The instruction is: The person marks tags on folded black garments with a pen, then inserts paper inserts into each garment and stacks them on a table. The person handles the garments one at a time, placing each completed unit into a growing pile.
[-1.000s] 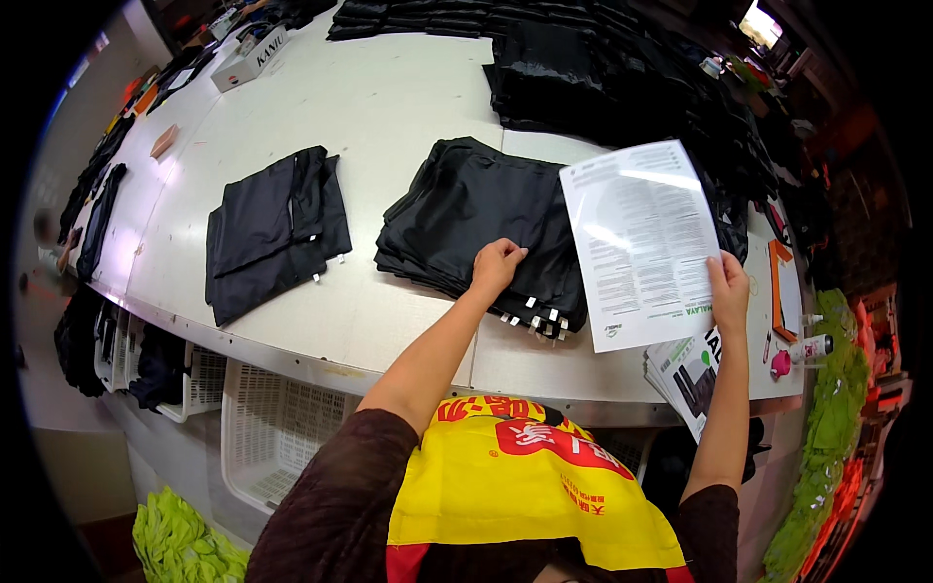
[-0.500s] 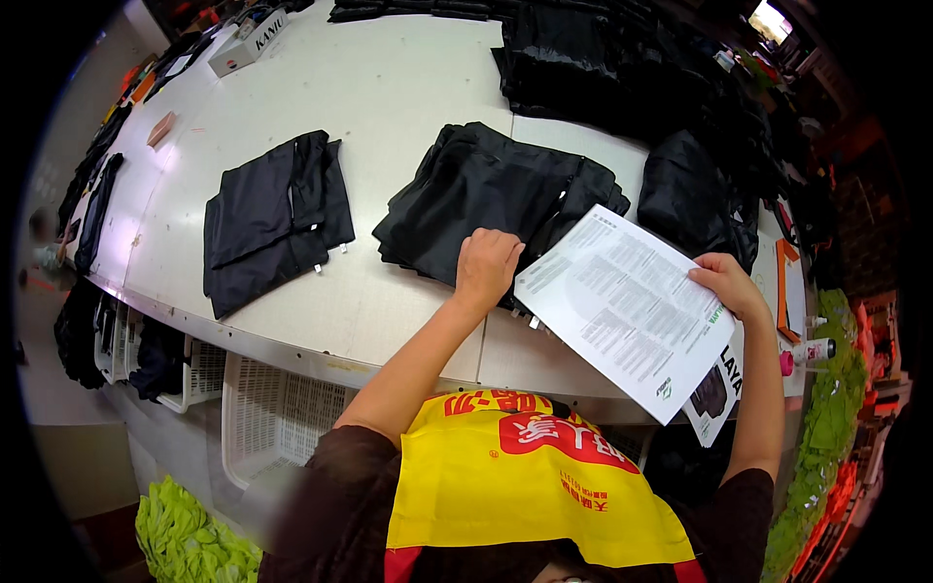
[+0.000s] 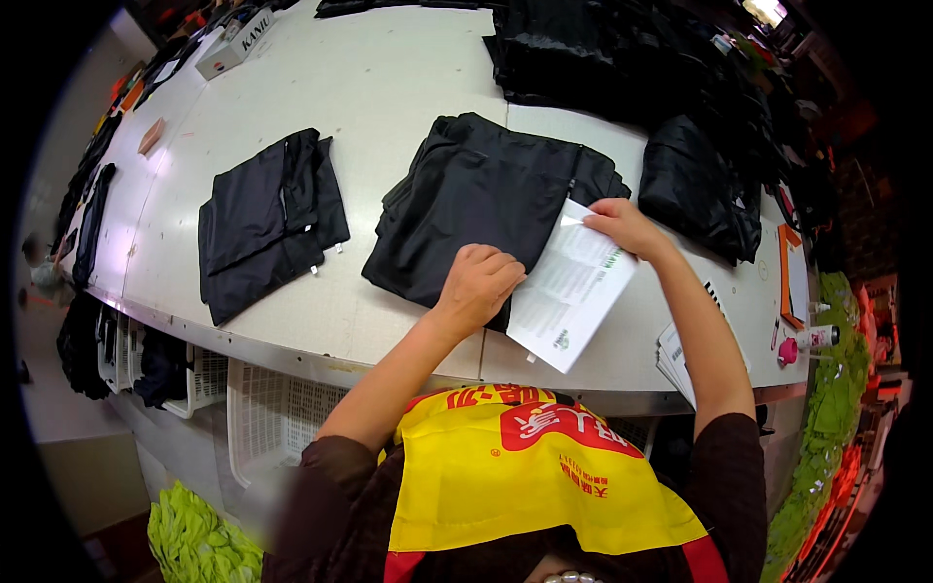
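On the pale, smooth worktable (image 3: 418,87) in the head view, a stack of folded black cloth (image 3: 476,194) lies in the middle, its fabric softly sheened and its edges uneven. A glossy white printed sheet (image 3: 573,291), thin and straight-edged, lies at the stack's right side, its left part hidden beneath dark fabric. The right hand (image 3: 627,228) pinches the sheet's upper right edge between thumb and fingers. The left hand (image 3: 481,287) rests with curled fingers at the cloth's near edge, beside the sheet; whether it grips the fabric I cannot tell. A lower, flat black pile (image 3: 262,223) sits well to the left, a rounded, creased black bundle (image 3: 695,185) to the right. Below the table edge stands a white lattice-walled plastic basket (image 3: 277,408), near crumpled lime-green material (image 3: 199,534).
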{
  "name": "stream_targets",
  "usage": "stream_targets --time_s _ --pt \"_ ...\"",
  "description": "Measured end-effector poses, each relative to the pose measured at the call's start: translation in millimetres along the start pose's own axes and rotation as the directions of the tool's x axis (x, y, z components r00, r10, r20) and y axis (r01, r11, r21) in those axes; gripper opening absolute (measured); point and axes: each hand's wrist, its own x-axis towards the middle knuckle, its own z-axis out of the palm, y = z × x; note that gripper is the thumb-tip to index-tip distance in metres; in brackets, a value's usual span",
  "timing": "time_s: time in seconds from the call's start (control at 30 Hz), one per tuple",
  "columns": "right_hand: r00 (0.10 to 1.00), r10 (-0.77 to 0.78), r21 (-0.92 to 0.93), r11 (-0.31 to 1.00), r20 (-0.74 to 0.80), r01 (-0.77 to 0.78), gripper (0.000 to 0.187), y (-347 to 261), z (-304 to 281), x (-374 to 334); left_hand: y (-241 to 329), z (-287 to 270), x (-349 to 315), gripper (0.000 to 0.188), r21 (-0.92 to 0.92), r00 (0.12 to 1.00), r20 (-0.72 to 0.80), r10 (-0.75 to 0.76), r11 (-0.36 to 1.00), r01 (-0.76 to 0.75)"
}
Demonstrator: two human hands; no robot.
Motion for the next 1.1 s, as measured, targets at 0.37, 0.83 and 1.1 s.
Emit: stream_targets --time_s 0.37,0.83,1.1 --pt "0.969 0.11 0.617 0.754 0.221 -0.226 0.028 21 -5 -4 -31 24 -22 0.009 -0.062 0.991 -0.096 -0.092 0.994 0.086" --pt "0.98 0.159 0.532 0.823 0.119 -0.198 0.021 -14 64 14 -44 28 -14 0.014 -0.201 0.989 0.126 -0.079 0.974 0.103" --pt "0.936 -0.297 -0.426 0.834 0.19 0.351 0.045 5 81 15 -28 54 -6 0.046 -0.295 0.903 0.297 -0.311 0.869 0.397"
